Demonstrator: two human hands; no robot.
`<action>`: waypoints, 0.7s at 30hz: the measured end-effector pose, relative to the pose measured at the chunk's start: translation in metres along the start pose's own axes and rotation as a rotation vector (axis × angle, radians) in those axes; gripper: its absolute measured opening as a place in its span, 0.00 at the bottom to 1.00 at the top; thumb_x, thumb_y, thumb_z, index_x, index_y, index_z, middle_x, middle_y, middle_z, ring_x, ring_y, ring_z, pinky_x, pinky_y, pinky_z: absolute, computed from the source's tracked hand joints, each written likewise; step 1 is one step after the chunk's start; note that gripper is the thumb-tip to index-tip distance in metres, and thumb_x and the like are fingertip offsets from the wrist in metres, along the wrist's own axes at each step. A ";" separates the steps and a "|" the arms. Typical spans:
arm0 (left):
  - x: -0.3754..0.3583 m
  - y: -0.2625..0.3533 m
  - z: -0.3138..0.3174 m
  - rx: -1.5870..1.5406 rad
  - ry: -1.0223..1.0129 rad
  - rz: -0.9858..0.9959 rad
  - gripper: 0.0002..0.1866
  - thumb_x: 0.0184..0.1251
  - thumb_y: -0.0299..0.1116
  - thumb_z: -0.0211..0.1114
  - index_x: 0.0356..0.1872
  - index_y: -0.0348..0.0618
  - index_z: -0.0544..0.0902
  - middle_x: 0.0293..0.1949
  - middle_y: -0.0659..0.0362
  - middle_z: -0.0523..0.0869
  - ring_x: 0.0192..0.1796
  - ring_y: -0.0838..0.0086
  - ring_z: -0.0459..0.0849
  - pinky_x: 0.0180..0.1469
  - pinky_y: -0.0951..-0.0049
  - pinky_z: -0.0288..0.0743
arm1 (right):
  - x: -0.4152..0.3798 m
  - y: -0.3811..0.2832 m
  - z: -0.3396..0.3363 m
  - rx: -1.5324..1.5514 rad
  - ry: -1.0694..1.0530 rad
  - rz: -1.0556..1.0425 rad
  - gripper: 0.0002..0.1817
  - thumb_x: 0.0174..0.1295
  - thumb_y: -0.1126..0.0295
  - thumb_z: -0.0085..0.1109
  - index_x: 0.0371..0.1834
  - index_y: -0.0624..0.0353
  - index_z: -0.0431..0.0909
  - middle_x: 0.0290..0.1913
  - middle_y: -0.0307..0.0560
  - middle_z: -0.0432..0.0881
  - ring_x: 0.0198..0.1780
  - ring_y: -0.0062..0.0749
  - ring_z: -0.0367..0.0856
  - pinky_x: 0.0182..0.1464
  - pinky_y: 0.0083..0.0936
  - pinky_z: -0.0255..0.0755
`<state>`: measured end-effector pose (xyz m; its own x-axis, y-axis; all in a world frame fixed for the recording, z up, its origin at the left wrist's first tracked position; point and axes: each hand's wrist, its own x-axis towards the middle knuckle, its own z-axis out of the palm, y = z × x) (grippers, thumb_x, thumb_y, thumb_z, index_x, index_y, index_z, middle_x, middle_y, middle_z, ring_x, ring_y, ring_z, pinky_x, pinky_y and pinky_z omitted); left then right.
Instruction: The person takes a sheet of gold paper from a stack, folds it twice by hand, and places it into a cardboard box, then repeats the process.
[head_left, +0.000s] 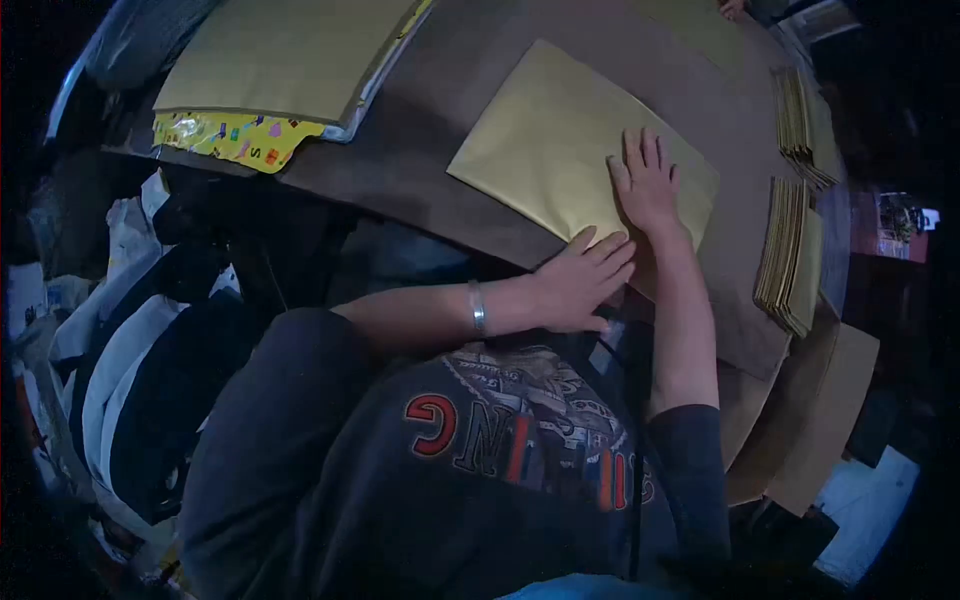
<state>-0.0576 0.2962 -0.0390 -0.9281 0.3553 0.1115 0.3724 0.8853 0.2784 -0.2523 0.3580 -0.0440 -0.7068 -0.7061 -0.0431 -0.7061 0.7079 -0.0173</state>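
Left hand at the near edge of the worktop, right hand on the paper — both spread flat, gripping nothing, probably to keep it pressed flat.

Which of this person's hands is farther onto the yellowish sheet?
The right hand, bare-wristed: it lies well onto the sheet. The left hand, wearing the bracelet, only overlaps its near edge.

The left arm reaches rightward, left hand palm down; the right hand lies flat, farther off, fingers spread.
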 end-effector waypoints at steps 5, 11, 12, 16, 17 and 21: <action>-0.078 -0.049 -0.026 0.038 0.170 -0.367 0.45 0.62 0.62 0.58 0.68 0.34 0.65 0.72 0.42 0.61 0.75 0.52 0.55 0.72 0.42 0.48 | 0.002 0.005 0.008 0.011 0.028 -0.029 0.33 0.73 0.46 0.36 0.76 0.48 0.54 0.79 0.54 0.48 0.79 0.52 0.42 0.73 0.61 0.39; -0.144 -0.086 -0.044 0.100 0.224 -0.714 0.44 0.61 0.60 0.60 0.70 0.38 0.63 0.74 0.47 0.58 0.77 0.53 0.52 0.69 0.30 0.45 | 0.005 0.009 0.012 -0.075 0.016 -0.025 0.32 0.74 0.46 0.34 0.77 0.47 0.53 0.79 0.52 0.47 0.79 0.51 0.42 0.73 0.60 0.41; -0.148 -0.087 -0.049 0.068 0.215 -0.768 0.42 0.62 0.59 0.59 0.70 0.40 0.64 0.74 0.47 0.57 0.77 0.53 0.50 0.70 0.30 0.44 | 0.006 0.013 0.015 -0.054 0.007 -0.035 0.32 0.74 0.46 0.34 0.78 0.46 0.51 0.79 0.51 0.47 0.80 0.50 0.41 0.74 0.59 0.41; -0.215 -0.098 -0.046 -0.004 0.747 -0.741 0.19 0.58 0.38 0.68 0.48 0.41 0.81 0.57 0.50 0.78 0.60 0.52 0.75 0.58 0.50 0.70 | 0.007 0.010 0.012 -0.119 -0.050 0.011 0.32 0.74 0.47 0.35 0.78 0.45 0.51 0.80 0.50 0.45 0.80 0.49 0.39 0.74 0.59 0.40; -0.243 -0.103 -0.042 0.100 0.799 -0.851 0.15 0.55 0.33 0.69 0.44 0.41 0.81 0.52 0.52 0.80 0.54 0.53 0.77 0.53 0.53 0.71 | 0.007 0.011 0.012 -0.116 -0.041 0.004 0.32 0.74 0.47 0.35 0.78 0.45 0.51 0.80 0.50 0.45 0.80 0.49 0.39 0.74 0.59 0.40; -0.351 -0.103 -0.026 0.370 0.649 -1.425 0.23 0.57 0.31 0.68 0.55 0.40 0.76 0.55 0.49 0.78 0.59 0.50 0.74 0.59 0.54 0.70 | 0.004 0.007 0.009 -0.044 -0.014 -0.001 0.32 0.73 0.49 0.38 0.77 0.47 0.53 0.80 0.50 0.46 0.80 0.49 0.41 0.74 0.60 0.40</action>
<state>0.2297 0.0726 -0.0821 -0.3091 -0.8767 0.3686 -0.8621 0.4219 0.2807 -0.2593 0.3603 -0.0530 -0.7056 -0.7063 -0.0570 -0.7083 0.7054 0.0271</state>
